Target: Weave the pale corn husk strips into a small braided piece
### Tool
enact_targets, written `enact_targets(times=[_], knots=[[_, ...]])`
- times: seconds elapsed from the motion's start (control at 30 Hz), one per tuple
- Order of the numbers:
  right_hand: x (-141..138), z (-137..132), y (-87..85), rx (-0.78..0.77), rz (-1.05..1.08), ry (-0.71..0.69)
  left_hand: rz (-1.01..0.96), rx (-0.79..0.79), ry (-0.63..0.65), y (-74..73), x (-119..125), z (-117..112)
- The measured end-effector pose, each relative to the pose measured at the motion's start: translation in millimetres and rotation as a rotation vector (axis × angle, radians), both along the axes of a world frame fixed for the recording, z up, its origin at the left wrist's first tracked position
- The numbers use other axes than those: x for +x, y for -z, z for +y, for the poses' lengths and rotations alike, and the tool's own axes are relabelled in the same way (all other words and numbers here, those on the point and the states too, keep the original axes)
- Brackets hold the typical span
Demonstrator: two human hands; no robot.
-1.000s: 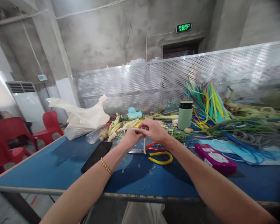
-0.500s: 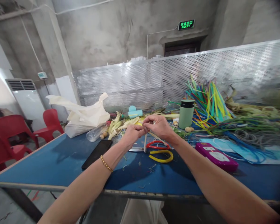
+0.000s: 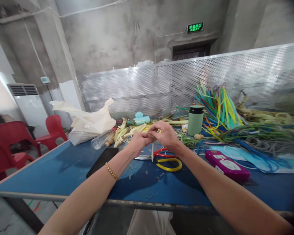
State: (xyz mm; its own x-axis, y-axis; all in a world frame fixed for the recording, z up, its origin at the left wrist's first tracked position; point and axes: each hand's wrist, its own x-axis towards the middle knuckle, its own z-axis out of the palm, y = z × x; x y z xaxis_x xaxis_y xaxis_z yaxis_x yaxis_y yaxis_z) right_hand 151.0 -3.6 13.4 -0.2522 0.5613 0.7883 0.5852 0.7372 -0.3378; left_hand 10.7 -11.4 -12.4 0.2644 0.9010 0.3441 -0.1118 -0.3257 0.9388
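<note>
My left hand (image 3: 138, 142) and my right hand (image 3: 164, 133) meet above the middle of the table, fingertips pinched together. From between them hangs a narrow pale strip (image 3: 152, 152), which looks like corn husk; its upper part is hidden by my fingers. Below the hands lies a pair of scissors or shears with red handles (image 3: 163, 154) and a silver blade (image 3: 143, 157). Closer to me is a curved yellow handle (image 3: 172, 164). Pale green corn husks (image 3: 121, 133) lie just behind my left hand.
On the blue table (image 3: 71, 174) lie a black phone (image 3: 103, 160), a clear bottle (image 3: 101, 140) and a white plastic bag (image 3: 90, 124). Rightward are a green canister (image 3: 195, 122), a purple power strip (image 3: 227, 165), colourful pipe cleaners (image 3: 222, 107) and coiled cords (image 3: 267, 143).
My fingertips have drawn closer together, and my right hand has turned slightly. A second pale strand that slanted over the red handles no longer shows there.
</note>
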Motion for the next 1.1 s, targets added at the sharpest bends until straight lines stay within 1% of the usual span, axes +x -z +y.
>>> enact_targets(times=[0.1, 0.2, 0.23, 0.27, 0.3, 0.37, 0.4, 0.43, 0.47, 0.5, 0.6, 0.7, 0.8, 0.93, 1.03, 1.1], knots=[[6, 4, -5.0, 0.043, -0.015, 0.072, -0.048, -0.027, -0.024, -0.1, -2, 4], [16, 8, -9.9, 0.149, 0.078, 0.252, -0.13, -0.099, -0.062, -1.0, -6, 8], [18, 9, -10.3, 0.125, 0.105, 0.29, -0.15, -0.122, -0.075, -1.1, -8, 9], [20, 10, -9.9, 0.059, 0.119, 0.287, -0.167, -0.124, -0.074, -1.0, -8, 10], [20, 10, -8.8, -0.039, 0.125, 0.234, -0.17, -0.118, -0.053, -0.7, -9, 10], [18, 11, -5.1, -0.249, 0.132, 0.019, -0.168, -0.097, -0.002, 0.6, -9, 10], [16, 12, -3.0, -0.319, 0.144, -0.092, -0.162, -0.089, 0.024, 1.2, -9, 10], [14, 12, -1.1, -0.355, 0.162, -0.173, -0.157, -0.084, 0.044, 1.6, -8, 9], [12, 13, 0.6, -0.365, 0.181, -0.216, -0.152, -0.08, 0.055, 1.7, -7, 9], [11, 14, 1.9, -0.362, 0.191, -0.227, -0.147, -0.079, 0.06, 1.5, -7, 8], [10, 15, 3.7, -0.342, 0.2, -0.201, -0.154, -0.1, 0.063, -0.8, -6, 6], [11, 15, 3.3, -0.338, 0.215, -0.217, -0.149, -0.116, 0.063, -2.2, -6, 6], [11, 13, 1.9, -0.351, 0.203, -0.21, -0.073, -0.044, 0.046, -0.7, -7, 8], [10, 10, -0.1, -0.295, 0.139, -0.125, -0.042, 0.05, 0.023, 1.8, -7, 9], [10, 10, -0.6, -0.244, 0.116, -0.05, -0.049, 0.067, 0.031, 1.8, -5, 8], [9, 10, -0.4, -0.24, 0.13, -0.033, -0.066, 0.07, 0.023, 1.4, -4, 7]])
